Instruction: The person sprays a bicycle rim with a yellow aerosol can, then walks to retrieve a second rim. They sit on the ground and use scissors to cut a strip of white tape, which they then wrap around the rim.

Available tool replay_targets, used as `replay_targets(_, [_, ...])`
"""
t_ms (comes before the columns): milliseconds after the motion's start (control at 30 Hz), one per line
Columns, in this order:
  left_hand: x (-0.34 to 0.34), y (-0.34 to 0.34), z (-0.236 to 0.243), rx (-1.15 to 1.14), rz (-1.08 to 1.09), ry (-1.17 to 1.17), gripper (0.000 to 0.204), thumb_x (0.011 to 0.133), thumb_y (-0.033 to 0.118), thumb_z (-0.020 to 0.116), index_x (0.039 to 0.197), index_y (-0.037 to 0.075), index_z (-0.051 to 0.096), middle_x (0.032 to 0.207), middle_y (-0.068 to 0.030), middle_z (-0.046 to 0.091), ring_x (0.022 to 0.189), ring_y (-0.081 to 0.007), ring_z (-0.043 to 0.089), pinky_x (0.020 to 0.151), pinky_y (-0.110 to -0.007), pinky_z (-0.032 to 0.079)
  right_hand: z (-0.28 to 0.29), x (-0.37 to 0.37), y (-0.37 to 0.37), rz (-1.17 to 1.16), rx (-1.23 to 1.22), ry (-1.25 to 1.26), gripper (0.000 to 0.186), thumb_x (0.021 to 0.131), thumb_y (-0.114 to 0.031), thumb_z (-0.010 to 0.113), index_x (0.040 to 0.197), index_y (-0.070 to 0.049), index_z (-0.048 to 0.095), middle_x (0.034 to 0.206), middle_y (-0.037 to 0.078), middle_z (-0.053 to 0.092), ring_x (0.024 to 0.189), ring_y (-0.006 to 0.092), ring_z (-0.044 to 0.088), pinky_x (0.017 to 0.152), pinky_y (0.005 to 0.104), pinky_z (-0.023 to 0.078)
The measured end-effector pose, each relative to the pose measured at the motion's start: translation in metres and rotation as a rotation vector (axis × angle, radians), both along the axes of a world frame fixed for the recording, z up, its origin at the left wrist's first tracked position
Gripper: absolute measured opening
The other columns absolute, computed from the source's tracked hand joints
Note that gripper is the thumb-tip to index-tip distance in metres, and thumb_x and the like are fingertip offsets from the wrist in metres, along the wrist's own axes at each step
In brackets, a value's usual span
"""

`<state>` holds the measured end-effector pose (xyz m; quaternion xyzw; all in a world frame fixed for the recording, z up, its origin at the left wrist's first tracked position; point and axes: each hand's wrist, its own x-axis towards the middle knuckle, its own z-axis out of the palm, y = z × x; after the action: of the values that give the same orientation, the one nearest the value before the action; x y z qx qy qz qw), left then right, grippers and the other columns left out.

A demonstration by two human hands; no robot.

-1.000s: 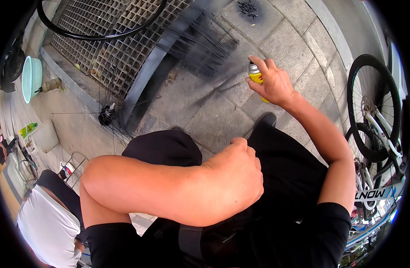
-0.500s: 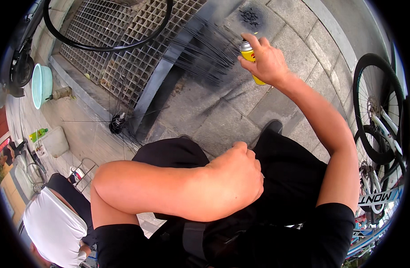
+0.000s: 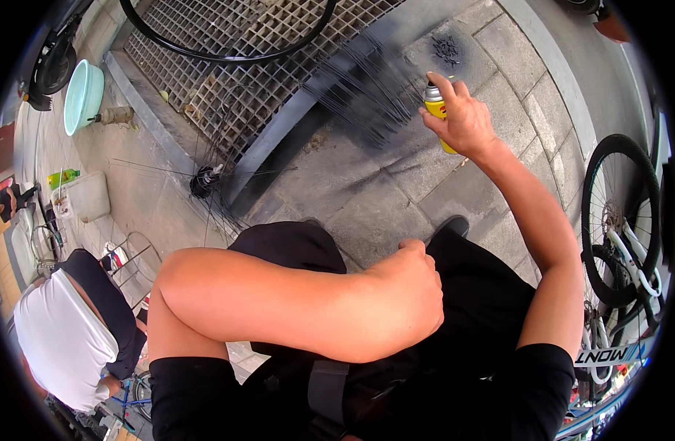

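Closest to the camera, the person's left hand is curled into a loose fist, holding nothing that shows, the bare forearm folded across a knee in black fabric. Beside it, a dark shoe tip sits on the grey stone pavement, its slabs rough and square-cut with narrow joints.

Farther out, the right hand is wrapped around a yellow spray can, a slim metal cylinder with a silvery top, one finger resting on the nozzle. The can is held upright in the air over the slabs, well toward the far edge of the pavement, next to a fan of thin black spokes lying on a dark, sooty smear.

A black hub rests at the edge of the metal grating, a rusty mesh of small square cells, with fine spokes radiating from it. A thin black rim arcs across that grating.

Far left, a pale green plastic basin stands on the concrete. At the right edge, a white-framed bicycle with a knobbly tyre. Lower left, another person in a white shirt.
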<state>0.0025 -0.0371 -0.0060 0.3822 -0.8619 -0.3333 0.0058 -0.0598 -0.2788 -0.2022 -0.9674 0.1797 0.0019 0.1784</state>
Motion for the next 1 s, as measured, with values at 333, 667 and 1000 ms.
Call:
replay_targets(333, [-0.009,0.011,0.014,0.075,-0.074,-0.094,0.029,0.078,0.021,0.075,0.102,0.005,0.074,0.091,-0.005,0.072,0.088,-0.0201,0.067,0.075,-0.034,0.043,-0.005,-0.018,0.018,0.111,0.105,0.204,0.076,0.089,-0.041,0.076,0.152,-0.023,0.038,0.11,0.026,0.063,0.089,0.0489,0.069,0.081,0.0546,0.058])
replay_targets(667, [-0.018,0.017,0.019,0.182,-0.034,-0.107,0.036,0.082,0.028,0.079,0.116,0.014,0.078,0.112,-0.0052,0.078,0.106,-0.0273,0.071,0.095,-0.052,0.05,0.004,0.043,0.035,0.093,0.098,-0.05,0.077,0.089,-0.042,0.077,0.153,-0.021,0.039,0.115,0.027,0.063,0.093,0.0496,0.069,0.081,0.0548,0.057])
replay_targets(1000, [-0.013,0.037,0.023,0.138,-0.032,-0.097,0.037,0.082,0.028,0.079,0.116,0.013,0.078,0.114,-0.0061,0.077,0.106,-0.0281,0.071,0.093,-0.051,0.052,0.034,0.038,0.006,0.032,0.114,-0.094,0.081,0.089,-0.036,0.079,0.155,-0.016,0.036,0.134,0.026,0.06,0.115,0.0466,0.065,0.096,0.0516,0.055])
